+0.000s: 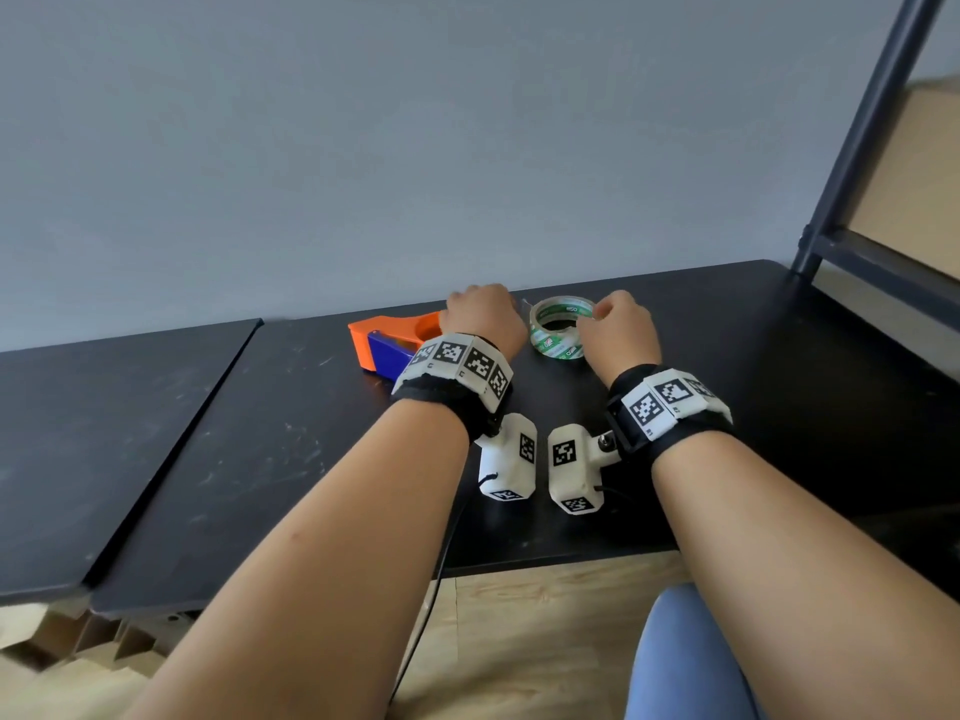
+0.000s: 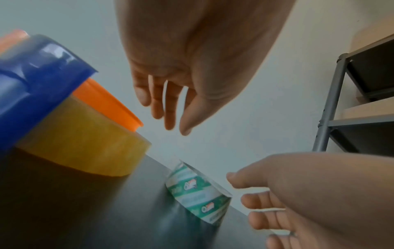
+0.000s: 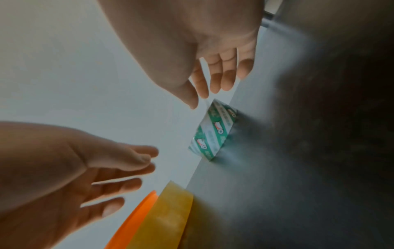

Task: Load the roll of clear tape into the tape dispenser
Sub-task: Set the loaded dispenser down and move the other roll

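Wrist views alone show both grips released: left hand above dispenser, right hand above tape roll near the tabletop back edge.

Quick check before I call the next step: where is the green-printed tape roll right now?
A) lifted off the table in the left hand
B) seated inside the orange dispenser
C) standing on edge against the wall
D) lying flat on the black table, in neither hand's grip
D: the green-printed tape roll lies flat on the black table, while the right hand hovers open above it, apart from the orange dispenser.
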Demonstrator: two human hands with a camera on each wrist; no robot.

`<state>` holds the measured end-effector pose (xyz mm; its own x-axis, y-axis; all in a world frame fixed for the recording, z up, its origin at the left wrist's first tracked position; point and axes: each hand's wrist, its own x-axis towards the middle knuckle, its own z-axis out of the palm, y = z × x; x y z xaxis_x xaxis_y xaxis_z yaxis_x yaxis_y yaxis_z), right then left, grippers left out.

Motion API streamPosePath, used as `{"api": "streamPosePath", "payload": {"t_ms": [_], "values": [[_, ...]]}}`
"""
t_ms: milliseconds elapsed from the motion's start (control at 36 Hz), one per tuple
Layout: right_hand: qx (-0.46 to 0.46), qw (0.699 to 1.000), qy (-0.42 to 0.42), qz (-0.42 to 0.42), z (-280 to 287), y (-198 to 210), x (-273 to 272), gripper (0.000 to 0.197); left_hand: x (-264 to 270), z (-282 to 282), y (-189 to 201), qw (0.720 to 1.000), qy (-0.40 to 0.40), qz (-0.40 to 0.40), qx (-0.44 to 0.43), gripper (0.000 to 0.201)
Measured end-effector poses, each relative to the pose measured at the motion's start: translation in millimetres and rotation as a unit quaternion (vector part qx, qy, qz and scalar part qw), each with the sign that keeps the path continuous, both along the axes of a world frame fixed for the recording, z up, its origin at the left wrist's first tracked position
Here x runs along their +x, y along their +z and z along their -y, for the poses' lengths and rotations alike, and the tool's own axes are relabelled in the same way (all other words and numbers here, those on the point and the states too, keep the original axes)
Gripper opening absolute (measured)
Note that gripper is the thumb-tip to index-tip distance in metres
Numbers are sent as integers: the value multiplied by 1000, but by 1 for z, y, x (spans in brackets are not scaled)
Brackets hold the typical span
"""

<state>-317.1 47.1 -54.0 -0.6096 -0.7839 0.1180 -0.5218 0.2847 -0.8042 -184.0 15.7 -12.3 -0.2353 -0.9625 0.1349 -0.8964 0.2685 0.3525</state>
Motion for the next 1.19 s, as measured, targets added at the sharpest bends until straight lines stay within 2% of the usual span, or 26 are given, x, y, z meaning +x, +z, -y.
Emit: {"api": "streamPosePath", "payload": {"t_ms": [56,167,278,417,500,611,750,833,944,1194], "values": [[6,999,37,-31,-1,2,2,25,5,1,-1,999,33,42,2,35],[42,994,74,-68,-3,4,10,26,13,2,-5,995,55,76,36,40],[53,992,83,-81,-2,2,12,17,21,2,-4,995,38,72,58,37],[52,990,100,-90,-4,1,15,25,29,1,0,994,40,71,76,38],[50,987,118,-93,-2,1,22,28,34,-1,2,992,41,83,90,27],[49,985,137,-93,1,2,35,26,45,1,0,992,54,84,80,22],[47,982,148,-109,4,3,52,25,70,1,0,987,75,95,104,32],[48,981,149,-112,8,4,61,26,86,1,-1,984,88,109,113,23],[61,979,150,-122,11,6,73,27,108,3,-5,997,23,59,41,43],[86,981,127,-120,14,16,86,26,119,1,-7,998,3,48,42,40]]}}
